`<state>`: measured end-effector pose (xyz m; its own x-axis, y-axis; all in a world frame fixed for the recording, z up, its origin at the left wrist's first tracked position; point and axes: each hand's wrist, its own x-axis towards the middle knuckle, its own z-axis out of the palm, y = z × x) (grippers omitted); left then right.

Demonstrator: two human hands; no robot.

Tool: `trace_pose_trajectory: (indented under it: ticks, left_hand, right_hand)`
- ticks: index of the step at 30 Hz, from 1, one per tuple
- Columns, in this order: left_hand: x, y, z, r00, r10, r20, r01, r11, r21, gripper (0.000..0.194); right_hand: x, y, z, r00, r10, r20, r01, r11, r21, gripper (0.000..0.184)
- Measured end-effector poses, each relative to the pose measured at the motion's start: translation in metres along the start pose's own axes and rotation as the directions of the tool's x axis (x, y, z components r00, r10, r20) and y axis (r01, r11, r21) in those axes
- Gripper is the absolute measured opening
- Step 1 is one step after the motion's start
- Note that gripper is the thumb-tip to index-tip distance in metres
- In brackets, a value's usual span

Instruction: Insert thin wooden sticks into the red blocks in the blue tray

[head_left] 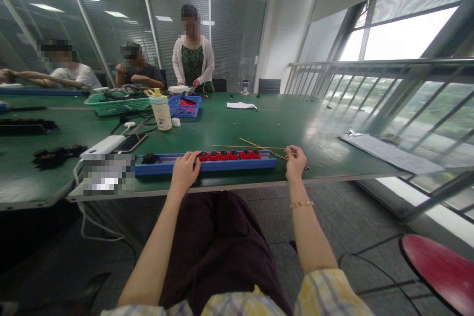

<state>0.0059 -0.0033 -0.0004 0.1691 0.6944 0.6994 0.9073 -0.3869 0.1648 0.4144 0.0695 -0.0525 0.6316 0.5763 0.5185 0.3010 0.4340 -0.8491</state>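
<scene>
A long blue tray (237, 164) lies along the table's near edge. Inside it stands a row of small red blocks with black centres (222, 155), and a black part (150, 158) sits at its left end. My left hand (185, 172) reaches over the tray wall, its fingers closed around the leftmost red block (203, 156). Beyond the tray's right end, my right hand (296, 162) pinches the end of a thin gold-coloured stick (255, 147), which stretches left behind the blocks. More thin sticks (278, 155) lie crossed on the table beneath it.
Left of the tray are a phone (130, 142), a white power bank (103, 146) and clustered black parts (57, 154). Further back stand a cream bottle (161, 112), a green basket (118, 105) and a blue basket (190, 108). A clipboard (392, 150) lies right. Several people work across the table.
</scene>
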Motion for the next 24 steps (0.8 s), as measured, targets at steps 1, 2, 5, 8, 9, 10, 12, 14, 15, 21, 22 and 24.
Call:
trace_pose_trajectory:
  ticks: [1, 2, 5, 8, 9, 10, 12, 14, 15, 21, 22, 24]
  left_hand:
    - [0.0, 0.0, 0.0, 1.0, 0.0, 0.0, 0.0, 1.0, -0.001, 0.033]
    - [0.0, 0.0, 0.0, 1.0, -0.002, 0.001, 0.002, 1.0, -0.001, 0.033]
    - [0.0, 0.0, 0.001, 1.0, -0.008, 0.0, 0.008, 1.0, -0.003, 0.033]
    - [0.0, -0.001, 0.001, 1.0, -0.004, -0.003, 0.004, 1.0, -0.005, 0.033]
    - [-0.001, -0.001, 0.001, 1.0, -0.001, -0.004, 0.001, 1.0, -0.006, 0.033]
    - [-0.001, -0.001, 0.001, 1.0, 0.0, -0.005, 0.0, 1.0, -0.005, 0.033]
    - [0.0, -0.001, 0.001, 1.0, -0.002, -0.008, 0.002, 1.0, 0.0, 0.033]
    - [0.0, -0.001, 0.001, 1.0, 0.0, 0.001, 0.0, 1.0, 0.014, 0.034]
    - [0.0, 0.0, 0.001, 1.0, 0.001, 0.011, -0.002, 1.0, 0.026, 0.035]
    - [0.001, 0.01, -0.002, 0.997, -0.036, 0.07, 0.027, 0.992, 0.122, 0.037]
    - [0.001, 0.012, -0.004, 0.996, -0.049, 0.078, 0.038, 0.99, 0.137, 0.036]
    - [0.003, 0.018, -0.009, 0.992, -0.075, 0.099, 0.058, 0.984, 0.168, 0.035]
  right_hand:
    - [0.0, 0.0, 0.0, 1.0, -0.002, -0.016, 0.002, 1.0, 0.0, 0.034]
    - [0.0, 0.0, 0.0, 1.0, -0.002, -0.031, 0.002, 1.0, -0.001, 0.033]
    - [0.0, -0.001, -0.001, 0.997, 0.002, -0.083, -0.003, 1.0, -0.021, 0.033]
    - [-0.001, -0.001, -0.002, 0.987, 0.011, -0.159, -0.02, 0.998, -0.055, 0.032]
    - [-0.002, 0.0, -0.003, 0.982, 0.015, -0.188, -0.028, 0.997, -0.067, 0.031]
    - [-0.002, 0.0, -0.003, 0.976, 0.021, -0.216, -0.039, 0.996, -0.079, 0.03]
    - [-0.003, 0.001, -0.004, 0.964, 0.036, -0.264, -0.066, 0.992, -0.109, 0.028]
    - [-0.003, 0.001, -0.005, 0.956, 0.048, -0.291, -0.094, 0.985, -0.144, 0.026]
    - [-0.004, 0.001, -0.005, 0.953, 0.051, -0.298, -0.104, 0.981, -0.163, 0.025]
    - [-0.007, -0.009, -0.006, 0.966, 0.05, -0.253, -0.119, 0.957, -0.264, 0.023]
    - [-0.008, -0.011, -0.006, 0.969, 0.049, -0.242, -0.118, 0.952, -0.281, 0.025]
    - [-0.008, -0.012, -0.008, 0.972, 0.046, -0.228, -0.119, 0.941, -0.316, 0.028]
